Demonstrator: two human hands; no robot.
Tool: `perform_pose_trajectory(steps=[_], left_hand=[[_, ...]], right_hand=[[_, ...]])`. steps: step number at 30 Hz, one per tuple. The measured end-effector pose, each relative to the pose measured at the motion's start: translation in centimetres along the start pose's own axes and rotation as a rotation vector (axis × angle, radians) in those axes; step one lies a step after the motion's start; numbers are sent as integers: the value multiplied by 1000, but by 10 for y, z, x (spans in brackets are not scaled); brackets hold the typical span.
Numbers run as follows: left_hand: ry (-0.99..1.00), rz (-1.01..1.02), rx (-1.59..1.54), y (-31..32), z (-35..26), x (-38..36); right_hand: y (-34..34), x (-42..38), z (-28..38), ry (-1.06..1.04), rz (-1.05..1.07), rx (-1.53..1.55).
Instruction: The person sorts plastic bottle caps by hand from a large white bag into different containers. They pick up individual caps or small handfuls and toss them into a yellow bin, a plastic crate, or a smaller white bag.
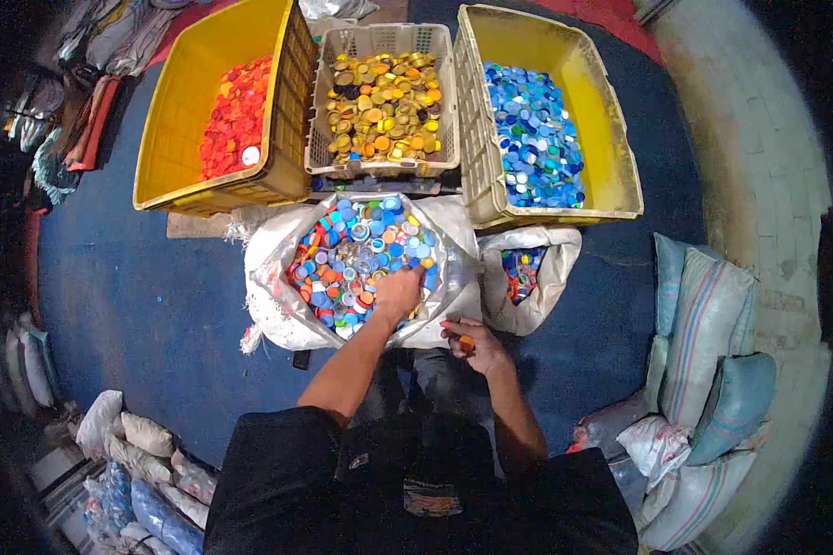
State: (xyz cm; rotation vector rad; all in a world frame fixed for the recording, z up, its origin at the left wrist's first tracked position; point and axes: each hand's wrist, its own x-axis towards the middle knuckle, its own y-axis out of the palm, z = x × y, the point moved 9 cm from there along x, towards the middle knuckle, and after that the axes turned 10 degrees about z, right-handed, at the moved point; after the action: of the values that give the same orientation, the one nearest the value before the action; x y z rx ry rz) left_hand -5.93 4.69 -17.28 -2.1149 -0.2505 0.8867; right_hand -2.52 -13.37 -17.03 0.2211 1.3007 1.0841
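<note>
My left hand (400, 290) reaches into a large white sack (273, 310) full of mixed bottle caps (347, 227). Its fingers are curled and pressed together among the caps at the sack's right side; whatever lies between them is hidden. Just outside the sack's front right edge, my right hand (483, 351) is closed, with an orange bottle cap (467, 343) held against the palm. Something small and red (445, 324) shows at its fingertips, too small to make out. Blue, red, orange, white and clear caps fill the open sack.
Behind the sack stand a yellow crate of red caps (236, 116), a pale crate of yellow caps (379, 106) and a yellow crate of blue caps (532, 134). A smaller sack (555, 264) with caps sits to the right. Stuffed sacks (703, 324) line the right wall.
</note>
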Motion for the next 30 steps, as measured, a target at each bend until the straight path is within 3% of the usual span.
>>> perform_pose_trajectory(steps=[3, 9, 14, 18, 21, 22, 25, 29, 30], left_hand=[[19, 92, 95, -3, -8, 2], [-13, 75, 106, 9, -6, 8], [-7, -1, 69, 19, 2, 11], [29, -165, -84, -15, 4, -10], [185, -411, -394, -44, 19, -33], [143, -465, -469, -48, 28, -39], [-94, -154, -1507, -23, 68, -58], [14, -190, -2346, -10, 98, -99], [159, -86, -2506, -4, 102, -106]], right_hand=[[1, -3, 2, 13, -3, -47], [8, 0, 8, -16, 57, -29], [15, 4, 12, -30, 58, -2], [16, 11, 12, -41, 71, 3], [22, 17, 15, -56, 77, 24], [25, 20, 16, -69, 69, 17], [37, 32, 16, -60, 83, 15], [43, 56, 4, -7, 31, -13], [54, 60, 5, -30, 78, 0]])
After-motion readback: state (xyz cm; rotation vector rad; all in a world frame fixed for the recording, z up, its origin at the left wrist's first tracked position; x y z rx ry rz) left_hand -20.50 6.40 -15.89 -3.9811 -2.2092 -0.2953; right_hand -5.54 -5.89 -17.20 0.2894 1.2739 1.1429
